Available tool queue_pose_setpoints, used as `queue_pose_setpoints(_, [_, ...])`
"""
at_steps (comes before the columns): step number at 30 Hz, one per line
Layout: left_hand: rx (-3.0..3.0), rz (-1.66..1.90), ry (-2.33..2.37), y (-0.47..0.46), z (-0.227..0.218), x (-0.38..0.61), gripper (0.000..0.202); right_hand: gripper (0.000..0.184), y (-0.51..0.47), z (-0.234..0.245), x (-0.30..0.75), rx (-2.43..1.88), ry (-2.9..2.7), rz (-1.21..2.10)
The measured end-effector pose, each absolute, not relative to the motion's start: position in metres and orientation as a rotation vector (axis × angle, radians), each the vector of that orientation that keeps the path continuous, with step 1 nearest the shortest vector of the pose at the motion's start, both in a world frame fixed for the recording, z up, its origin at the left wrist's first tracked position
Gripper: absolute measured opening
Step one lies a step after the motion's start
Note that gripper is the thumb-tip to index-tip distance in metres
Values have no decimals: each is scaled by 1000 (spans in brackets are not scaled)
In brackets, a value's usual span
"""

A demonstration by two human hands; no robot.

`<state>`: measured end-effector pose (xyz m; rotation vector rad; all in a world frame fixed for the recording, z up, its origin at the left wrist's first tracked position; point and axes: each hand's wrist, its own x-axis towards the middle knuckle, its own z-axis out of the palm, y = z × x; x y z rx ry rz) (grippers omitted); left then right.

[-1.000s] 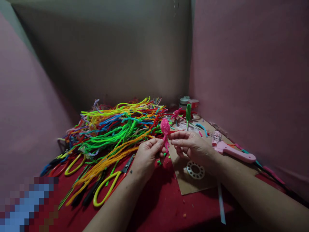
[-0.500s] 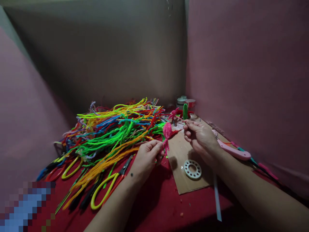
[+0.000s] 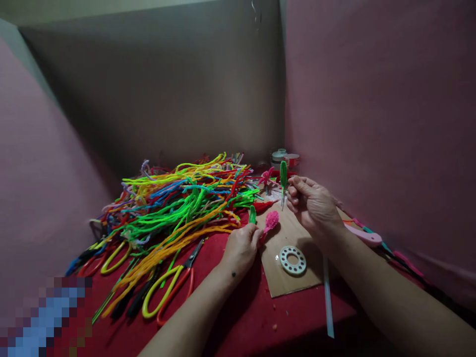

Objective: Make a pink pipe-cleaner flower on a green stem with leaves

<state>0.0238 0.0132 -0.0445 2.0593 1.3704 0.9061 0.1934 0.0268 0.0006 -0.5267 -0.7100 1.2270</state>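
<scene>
My left hand (image 3: 243, 245) is closed, its thumb and fingers pinching a fuzzy pink pipe-cleaner bud (image 3: 271, 221) that points up to the right. A small green leaf-shaped piece (image 3: 252, 214) shows just above the knuckles; whether it joins the bud is hidden. Farther right, my right hand (image 3: 312, 201) is closed with thumb and forefinger together; what lies in the pinch is too thin to make out. Close to those fingertips a green pipe-cleaner leaf (image 3: 283, 173) stands upright on a thin stem. A pink pipe-cleaner flower (image 3: 266, 176) is left of it.
Many coloured pipe cleaners (image 3: 178, 208) are heaped at left on the red cloth (image 3: 238, 322). Scissors (image 3: 163, 292) with yellow and red handles lie before them. A white disc with holes (image 3: 283, 260) rests on cardboard (image 3: 277, 287). A glue stick (image 3: 328, 302) and pink-handled tool (image 3: 366, 236) are at right.
The pink bud has tipped over to the right in my left hand, and the small green piece has come into sight. My right hand has drawn slightly right and up.
</scene>
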Motion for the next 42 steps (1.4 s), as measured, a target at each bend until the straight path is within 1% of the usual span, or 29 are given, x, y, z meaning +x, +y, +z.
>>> queue_pose_setpoints(7, [2276, 1065, 1404, 6, -40, 18, 20, 17, 23, -1, 192, -552, -772, 1258])
queue_pose_setpoints(11, [2436, 1111, 1472, 3, -36, 15, 16, 20, 24, -2, 191, -560, -772, 1279])
queue_pose_setpoints(14, [2405, 1277, 1436, 2, -31, 11, 11, 24, 26, -3, 191, -576, -762, 1276])
queue_pose_setpoints(19, [2065, 1518, 1343, -12, -12, 1, 22, 25, 25, -5, 189, -593, -803, 1292])
queue_pose_setpoints(23, [2072, 1476, 1343, -37, 1, -13, 34, 19, 21, -4, 189, -646, -737, 1303])
queue_pose_setpoints(24, [2111, 1445, 1363, -42, 2, -18, 35, 20, 20, -4, 188, -642, -705, 1298])
queue_pose_setpoints(26, [2136, 1428, 1445, -51, 3, -33, 33, 24, 18, -3, 187, -624, -711, 1308])
queue_pose_setpoints(29, [2098, 1455, 1582, -57, 8, -67, 22, 16, 13, -2, 185, -663, -793, 1298])
queue_pose_setpoints(31, [2013, 1482, 1727, -59, 15, -95, 20, 12, 10, -2, 184, -692, -879, 1317])
queue_pose_setpoints(36, [1813, 1655, 2003, -60, 30, -164, 10, 19, 13, -10, 184, -711, -990, 1372])
queue_pose_setpoints(39, [1641, 1763, 2104, -65, 33, -194, 11, 22, 16, -16, 182, -688, -1041, 1379])
queue_pose_setpoints(42, [1493, 1839, 2096, -71, 32, -213, 15, 22, 15, -19, 181, -650, -1135, 1393])
